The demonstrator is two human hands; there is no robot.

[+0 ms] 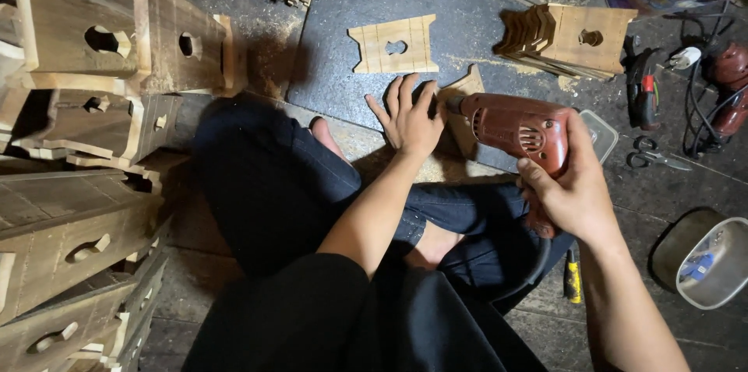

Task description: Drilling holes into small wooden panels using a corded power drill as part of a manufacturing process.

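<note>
Sawdust dusts the dark floor mat (343, 21) at the upper centre of the frame, where a person sits cross-legged in black trousers. The right hand (573, 193), right of centre, has its fingers (538, 185) wrapped tight around the grip of a red electric drill (518, 134), whose nose points left toward the middle of the frame. The left hand (409, 119) lies flat at the centre, fingers spread and gripping nothing, pressing down on a small wooden piece (463, 95) that pokes out just beside the drill's nose; most of that piece is hidden under the palm, so its shape cannot be told. It seems the drill tip meets the wood, though the contact point is covered.

Just above the left hand lies a flat slatted wooden panel (393, 45) with a keyhole-shaped cutout. A stack of similar panels (573, 41) sits at the upper right. Finished wooden boxes (86, 45) with round holes pile up along the left edge. Scissors (654, 155) and black power cords (697, 119) lie at the right, and a clear plastic tub (713, 263) stands at the lower right.
</note>
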